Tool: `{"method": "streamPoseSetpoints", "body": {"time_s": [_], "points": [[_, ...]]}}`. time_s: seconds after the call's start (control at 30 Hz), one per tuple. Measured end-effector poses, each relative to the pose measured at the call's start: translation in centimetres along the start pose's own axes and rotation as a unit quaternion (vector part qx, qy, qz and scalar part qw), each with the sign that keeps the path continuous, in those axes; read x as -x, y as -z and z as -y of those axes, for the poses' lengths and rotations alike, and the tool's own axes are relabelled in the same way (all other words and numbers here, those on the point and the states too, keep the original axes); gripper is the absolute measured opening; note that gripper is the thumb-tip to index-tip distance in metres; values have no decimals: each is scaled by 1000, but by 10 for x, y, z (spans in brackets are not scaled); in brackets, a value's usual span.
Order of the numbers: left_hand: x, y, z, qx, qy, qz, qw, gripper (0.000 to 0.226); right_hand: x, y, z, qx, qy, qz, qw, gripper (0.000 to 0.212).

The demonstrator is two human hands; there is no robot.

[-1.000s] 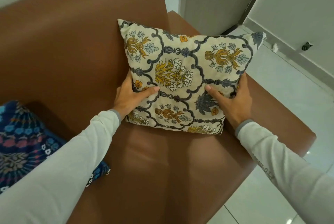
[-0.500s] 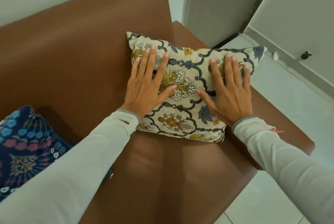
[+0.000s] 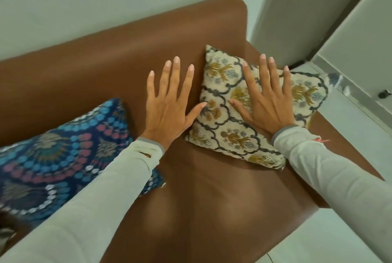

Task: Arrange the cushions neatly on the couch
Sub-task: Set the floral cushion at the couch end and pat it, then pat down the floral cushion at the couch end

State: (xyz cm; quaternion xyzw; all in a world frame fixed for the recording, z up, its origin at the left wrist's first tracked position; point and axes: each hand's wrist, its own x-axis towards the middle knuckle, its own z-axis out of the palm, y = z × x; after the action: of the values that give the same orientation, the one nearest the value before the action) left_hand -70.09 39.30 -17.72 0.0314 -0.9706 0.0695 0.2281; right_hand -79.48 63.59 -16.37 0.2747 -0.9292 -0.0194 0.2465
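A cream cushion with a blue and gold floral print leans in the right corner of the brown leather couch, against the backrest and armrest. My right hand lies over its face, fingers spread, holding nothing. My left hand hovers with spread fingers just left of that cushion, in front of the backrest; only its thumb tip reaches the cushion's edge. A dark blue cushion with round pink and light-blue patterns leans at the left, partly under my left sleeve.
The couch seat stretches bare between the two cushions and toward me. A pale wall stands behind the backrest. To the right are a white tiled floor, a grey door frame and a small black doorstop.
The grip on the cream cushion's sides turned into flat palms on its face. My left hand then slid off it to the left. The view shifted left, showing more of the blue cushion.
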Motion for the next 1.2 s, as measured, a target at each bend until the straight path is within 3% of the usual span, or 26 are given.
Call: {"method": "streamPoseSetpoints", "body": {"time_s": [0.23,0.5,0.67,0.77,0.83,0.97,1.03,1.1,1.17,1.2], "points": [[120,102,146,-77,108,-17,991,85,-42,71,184,-87,103,-28,991,87],[317,180,289,-176,257,28,950,83,-25,129,428,-177,276,-10,945,89],[405,202,340,-203,340,50,917,83,9,137,538,-215,352,26,911,87],[458,208,364,-190,423,51,884,83,25,138,587,-267,373,96,883,86],[497,212,378,-148,517,36,842,92,29,137,615,-333,371,212,841,89],[580,217,411,4,666,16,745,134,36,121,678,-446,297,452,713,128],[607,218,429,161,699,-20,697,155,40,106,710,-490,227,508,671,152],[628,213,448,260,689,-40,676,171,46,86,739,-542,182,537,620,168],[638,207,459,306,678,-59,665,177,51,76,760,-579,160,541,589,163],[642,203,460,310,678,-73,663,178,53,80,767,-587,154,533,590,156]]}}
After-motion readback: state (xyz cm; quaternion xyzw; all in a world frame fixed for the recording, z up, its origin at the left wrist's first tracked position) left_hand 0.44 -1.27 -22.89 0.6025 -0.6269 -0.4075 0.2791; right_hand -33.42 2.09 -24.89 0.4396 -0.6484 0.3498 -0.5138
